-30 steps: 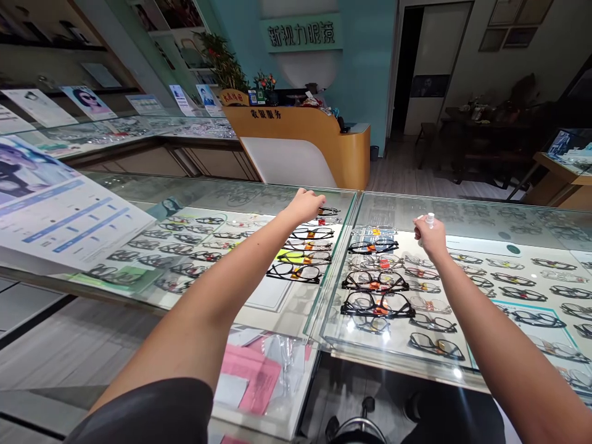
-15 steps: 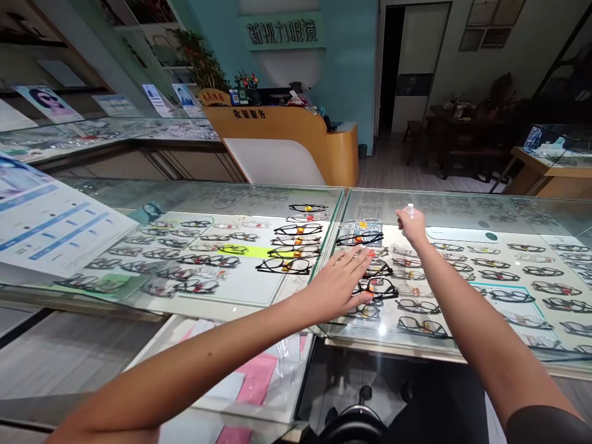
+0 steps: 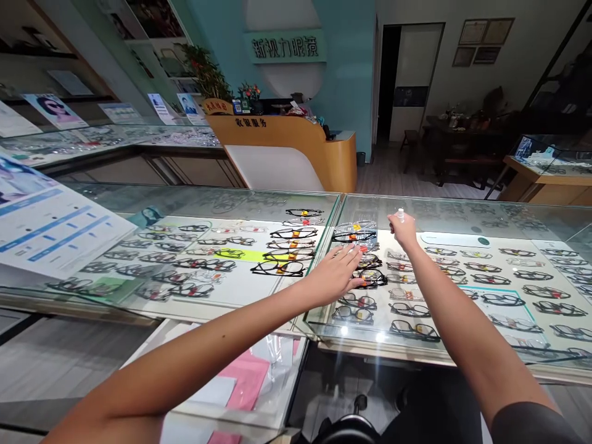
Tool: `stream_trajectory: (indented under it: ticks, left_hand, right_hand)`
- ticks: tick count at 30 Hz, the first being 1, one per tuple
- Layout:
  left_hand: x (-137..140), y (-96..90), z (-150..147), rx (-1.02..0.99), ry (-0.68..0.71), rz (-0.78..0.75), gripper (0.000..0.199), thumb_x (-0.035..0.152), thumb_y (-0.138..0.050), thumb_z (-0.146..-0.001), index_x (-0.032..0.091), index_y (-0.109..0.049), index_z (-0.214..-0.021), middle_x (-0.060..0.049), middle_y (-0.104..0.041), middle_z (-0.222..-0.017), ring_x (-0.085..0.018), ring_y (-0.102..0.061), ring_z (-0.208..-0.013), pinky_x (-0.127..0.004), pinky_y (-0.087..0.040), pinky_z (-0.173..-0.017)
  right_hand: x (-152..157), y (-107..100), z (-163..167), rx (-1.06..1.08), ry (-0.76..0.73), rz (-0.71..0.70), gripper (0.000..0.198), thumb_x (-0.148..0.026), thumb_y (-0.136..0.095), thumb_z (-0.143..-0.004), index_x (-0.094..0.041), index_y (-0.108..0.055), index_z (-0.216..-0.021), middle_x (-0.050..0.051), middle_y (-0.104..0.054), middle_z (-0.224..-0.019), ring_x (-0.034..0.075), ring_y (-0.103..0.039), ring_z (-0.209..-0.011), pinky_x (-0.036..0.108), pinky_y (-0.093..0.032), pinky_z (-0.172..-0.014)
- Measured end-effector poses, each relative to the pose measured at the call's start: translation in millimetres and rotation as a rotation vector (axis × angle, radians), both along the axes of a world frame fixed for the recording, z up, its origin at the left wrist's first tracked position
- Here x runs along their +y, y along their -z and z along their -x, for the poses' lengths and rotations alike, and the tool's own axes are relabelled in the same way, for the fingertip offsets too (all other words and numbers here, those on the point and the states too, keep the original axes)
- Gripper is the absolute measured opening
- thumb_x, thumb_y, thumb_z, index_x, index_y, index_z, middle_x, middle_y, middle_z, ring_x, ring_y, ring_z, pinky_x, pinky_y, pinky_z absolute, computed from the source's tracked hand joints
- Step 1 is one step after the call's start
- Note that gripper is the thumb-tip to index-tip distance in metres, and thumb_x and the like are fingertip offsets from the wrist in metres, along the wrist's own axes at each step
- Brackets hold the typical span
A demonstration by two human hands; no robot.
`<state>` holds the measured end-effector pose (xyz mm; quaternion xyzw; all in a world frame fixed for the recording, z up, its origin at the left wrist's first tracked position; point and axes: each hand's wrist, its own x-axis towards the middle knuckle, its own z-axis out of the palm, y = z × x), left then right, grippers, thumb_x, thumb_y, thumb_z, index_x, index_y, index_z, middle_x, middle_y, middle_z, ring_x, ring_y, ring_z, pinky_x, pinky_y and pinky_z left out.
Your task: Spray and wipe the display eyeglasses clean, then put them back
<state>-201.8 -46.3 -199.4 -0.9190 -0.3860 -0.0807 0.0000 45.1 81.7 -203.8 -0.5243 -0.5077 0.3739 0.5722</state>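
Observation:
My left hand (image 3: 335, 271) lies stretched out with its fingers apart, palm down, over the left side of a row of eyeglasses on the glass counter top. Black-framed eyeglasses (image 3: 374, 279) show beside its thumb, close to another pair (image 3: 370, 262). Ahead of the fingertips are a dark pair (image 3: 354, 237) and a clear-framed pair (image 3: 363, 224), with small orange or yellow tags. My right hand (image 3: 403, 229) is closed around a small white-capped bottle (image 3: 401, 214), held above the counter farther back; most of the bottle is hidden by the fingers.
Another column of eyeglasses (image 3: 282, 267) stands on the glass to the left. More frames fill the glass display case (image 3: 319, 320) below. A printed card (image 3: 60, 228) leans at far left. An open drawer (image 3: 287, 394) with pink packets juts out under the counter.
My left hand has slid slightly away from me, and the nearest black eyeglasses have moved with it, closer to those ahead. My right hand still grips the bottle. The view has shifted a little.

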Motion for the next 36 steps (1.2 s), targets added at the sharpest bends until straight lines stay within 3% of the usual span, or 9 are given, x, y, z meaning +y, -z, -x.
stream_trajectory:
  ticks: [12, 17, 21, 23, 26, 30, 36]
  left_hand:
    - [36, -2.9, -1, 0.02, -0.089, 0.026, 0.071, 0.06, -0.036, -0.109, 0.015, -0.044, -0.163, -0.021, -0.047, -0.169, -0.036, -0.036, -0.163, -0.051, -0.027, -0.13]
    - [42, -15.9, -8, 0.041, -0.14, 0.006, 0.063, 0.052, -0.047, -0.108, 0.013, -0.049, -0.158, -0.022, -0.04, -0.172, -0.037, -0.034, -0.163, -0.053, -0.031, -0.128]
    - [40, -24.5, -11, -0.009, -0.062, -0.061, 0.037, 0.046, -0.062, -0.102, 0.015, -0.072, -0.12, -0.02, -0.043, -0.171, -0.039, -0.034, -0.162, -0.055, -0.034, -0.125]
    - [39, -25.2, -11, -0.037, -0.025, -0.056, 0.025, 0.041, -0.066, -0.1, 0.017, -0.074, -0.099, -0.017, -0.051, -0.166, -0.039, -0.037, -0.16, -0.057, -0.034, -0.124]
    - [39, -27.2, -9, -0.109, -0.022, 0.024, 0.019, 0.034, -0.069, -0.096, 0.019, -0.074, -0.085, -0.014, -0.057, -0.161, -0.041, -0.037, -0.159, -0.061, -0.033, -0.123]
    - [46, -39.7, -9, -0.414, -0.017, 0.33, 0.025, 0.046, -0.075, -0.09, 0.022, -0.076, -0.083, -0.011, -0.064, -0.154, -0.039, -0.044, -0.153, -0.063, -0.03, -0.125]
    - [72, -56.0, -36, -1.237, -0.026, 0.732, 0.044, 0.061, -0.087, -0.074, 0.019, -0.076, -0.077, -0.014, -0.072, -0.141, -0.034, -0.059, -0.138, -0.048, -0.039, -0.12]
  right_hand:
    - [-2, -1, 1, -0.006, 0.005, 0.026, 0.026, -0.037, -0.066, -0.074, -0.026, -0.046, -0.063, -0.006, -0.051, -0.053, 0.012, -0.046, -0.049, 0.028, -0.04, -0.054]
    - [-3, -2, 1, 0.0, -0.001, 0.022, 0.026, -0.036, -0.066, -0.074, -0.026, -0.046, -0.062, -0.006, -0.051, -0.052, 0.012, -0.045, -0.049, 0.028, -0.039, -0.053]
    - [-2, -2, 0, 0.003, -0.004, 0.019, 0.026, -0.037, -0.066, -0.073, -0.026, -0.046, -0.061, -0.006, -0.05, -0.051, 0.012, -0.046, -0.049, 0.028, -0.04, -0.053]
    - [-2, -2, 0, 0.006, -0.004, 0.018, 0.026, -0.037, -0.066, -0.073, -0.026, -0.046, -0.061, -0.006, -0.049, -0.05, 0.013, -0.046, -0.049, 0.028, -0.04, -0.053]
    - [-1, -1, 1, 0.013, -0.007, 0.015, 0.026, -0.037, -0.066, -0.072, -0.026, -0.045, -0.062, -0.007, -0.049, -0.05, 0.012, -0.045, -0.049, 0.028, -0.039, -0.053]
    - [-2, -6, 1, 0.033, -0.012, 0.007, 0.026, -0.04, -0.066, -0.071, -0.027, -0.044, -0.065, -0.007, -0.048, -0.051, 0.012, -0.044, -0.049, 0.028, -0.041, -0.052]
    - [-14, -27, -1, -0.013, -0.016, 0.01, 0.02, -0.034, -0.061, -0.072, -0.027, -0.043, -0.068, -0.007, -0.045, -0.053, 0.012, -0.043, -0.05, 0.028, -0.039, -0.053]
